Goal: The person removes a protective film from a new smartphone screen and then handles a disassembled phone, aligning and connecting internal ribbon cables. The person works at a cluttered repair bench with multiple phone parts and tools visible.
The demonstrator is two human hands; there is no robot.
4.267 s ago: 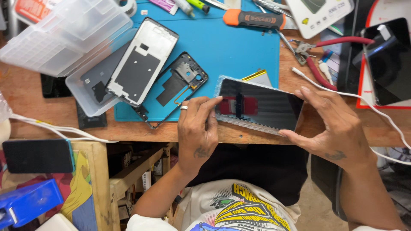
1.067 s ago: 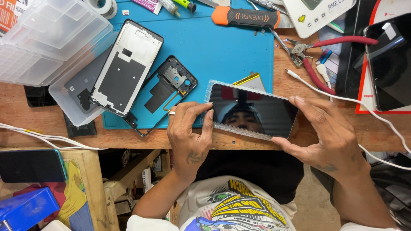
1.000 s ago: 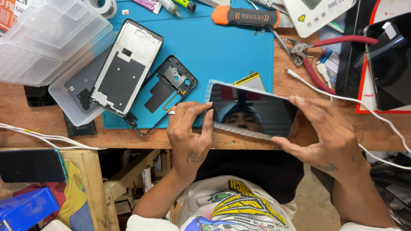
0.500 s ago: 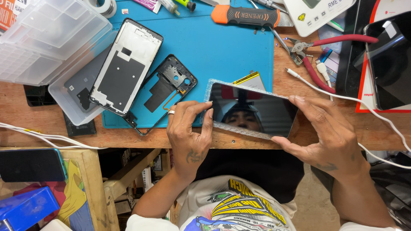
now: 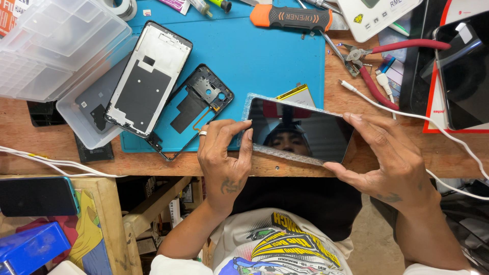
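— Screen panel, that's what both hands are on. It sits just right of the frame's centre, lying over the near edge of the wooden bench, its upper left corner reaching over the blue mat.

— How does it look?

— Long dark rectangle, glossy black glass, clean enough to mirror whoever leans over it. A strip of clear bubble wrap shows along its lower edge and around the left end, so the panel lies on that padding. Behind its upper edge a yellowish flat piece sticks out.

— And the hands?

— Left hand is at the panel's left short end, fingers narrowly spread and curled, tips pressed on the end of the glass; a ring sits on one finger. Right hand brackets the right end: fingers over the upper right corner, thumb under the lower right corner, pinching the panel between them.

— What lies around?

— Left of centre on the mat, a phone mid-frame, pale metal with dark patches, lies tilted. Just beside it, towards the left hand, a black back housing with a camera cut-out. Clear plastic boxes fill the upper left. At the top, an orange-and-black opening tool; to its right, red-handled pliers. A white cable runs past the right hand's fingers. Another dark phone lies at the upper right, and one more at the lower left.
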